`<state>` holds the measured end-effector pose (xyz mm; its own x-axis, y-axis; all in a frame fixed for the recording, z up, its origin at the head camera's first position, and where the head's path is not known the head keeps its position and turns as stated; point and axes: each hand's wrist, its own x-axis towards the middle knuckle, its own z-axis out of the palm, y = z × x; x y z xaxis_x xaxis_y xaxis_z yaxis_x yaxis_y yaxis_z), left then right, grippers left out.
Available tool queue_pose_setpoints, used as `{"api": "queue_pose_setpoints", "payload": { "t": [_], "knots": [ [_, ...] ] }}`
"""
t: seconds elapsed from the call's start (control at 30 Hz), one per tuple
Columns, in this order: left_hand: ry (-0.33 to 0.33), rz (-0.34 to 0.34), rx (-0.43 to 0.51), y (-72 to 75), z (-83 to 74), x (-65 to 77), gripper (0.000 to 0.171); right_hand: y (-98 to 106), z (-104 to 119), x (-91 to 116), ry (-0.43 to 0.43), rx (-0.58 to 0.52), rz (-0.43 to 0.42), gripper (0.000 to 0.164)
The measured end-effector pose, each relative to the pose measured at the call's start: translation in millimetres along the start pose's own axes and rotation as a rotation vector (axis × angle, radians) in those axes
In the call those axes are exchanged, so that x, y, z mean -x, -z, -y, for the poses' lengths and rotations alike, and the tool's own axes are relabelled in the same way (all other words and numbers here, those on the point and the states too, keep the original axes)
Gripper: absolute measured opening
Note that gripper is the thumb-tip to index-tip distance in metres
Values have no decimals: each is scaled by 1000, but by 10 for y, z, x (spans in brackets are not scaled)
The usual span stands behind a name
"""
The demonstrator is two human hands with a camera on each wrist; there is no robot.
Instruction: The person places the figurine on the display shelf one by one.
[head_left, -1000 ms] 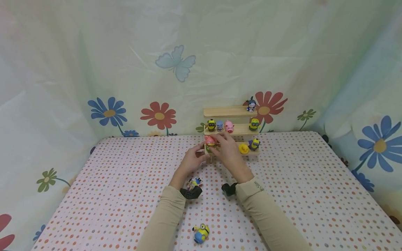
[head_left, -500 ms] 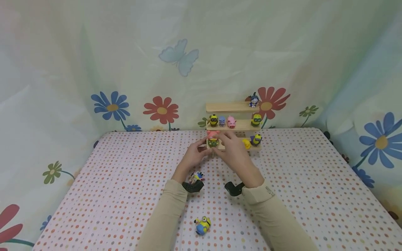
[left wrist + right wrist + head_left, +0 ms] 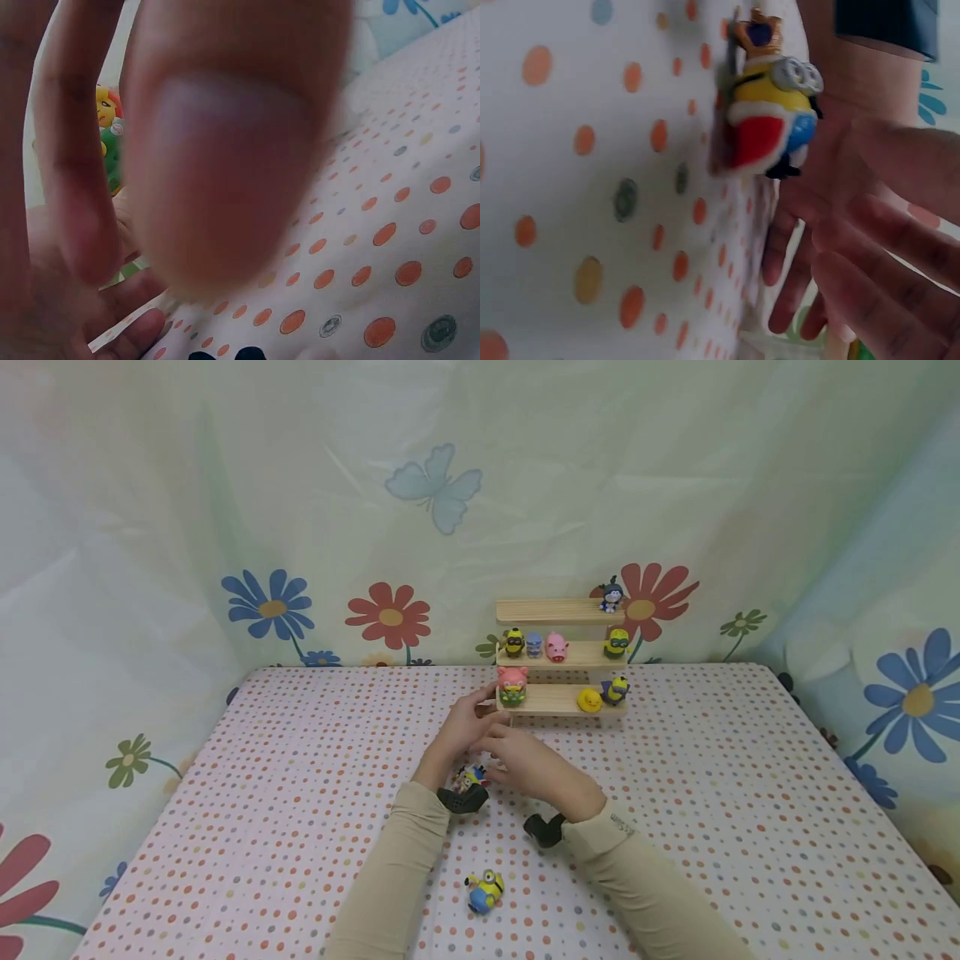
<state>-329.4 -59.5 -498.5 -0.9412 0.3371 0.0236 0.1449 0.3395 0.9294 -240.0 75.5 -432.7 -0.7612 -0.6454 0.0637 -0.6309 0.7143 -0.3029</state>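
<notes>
A pink-hooded figurine [image 3: 513,687] with a green lower part stands at the left end of the wooden shelf's [image 3: 551,695] lowest tier. My left hand [image 3: 459,728] is beside that end, fingertips right at the shelf's edge; its blurred thumb [image 3: 225,172] fills much of the left wrist view. Lower down, my right hand [image 3: 531,766] reaches left with loosely bent fingers and nothing in them. Close by its fingertips, a crowned minion figurine [image 3: 769,112] with a red cape lies on the table, partly covered by the left wrist's black camera in the head view.
A yellow duck [image 3: 589,700] and a caped minion [image 3: 616,691] share the lowest tier's right end. Several figurines, among them a pink pig [image 3: 557,647], line the middle tier. On top stands a dark-haired figurine [image 3: 611,596]. Another minion [image 3: 485,892] lies between the forearms on the dotted tablecloth [image 3: 315,827].
My right hand has let go of the pink-hooded figurine and moved down from the shelf towards the crowned minion. The figurine now stands on the lowest tier. My left hand stays by the shelf.
</notes>
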Motion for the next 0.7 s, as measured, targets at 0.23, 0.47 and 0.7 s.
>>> {"api": "queue_pose_setpoints", "payload": {
  "t": [0.23,0.47,0.7],
  "knots": [
    [8,-5,24,5,-11,-1,63,-102,11,-29,82,20,26,37],
    [-10,12,21,15,5,-7,63,-201,50,-55,64,33,51,37],
    [-7,3,28,6,14,-2,63,-280,39,-62,76,38,2,34]
  ]
}}
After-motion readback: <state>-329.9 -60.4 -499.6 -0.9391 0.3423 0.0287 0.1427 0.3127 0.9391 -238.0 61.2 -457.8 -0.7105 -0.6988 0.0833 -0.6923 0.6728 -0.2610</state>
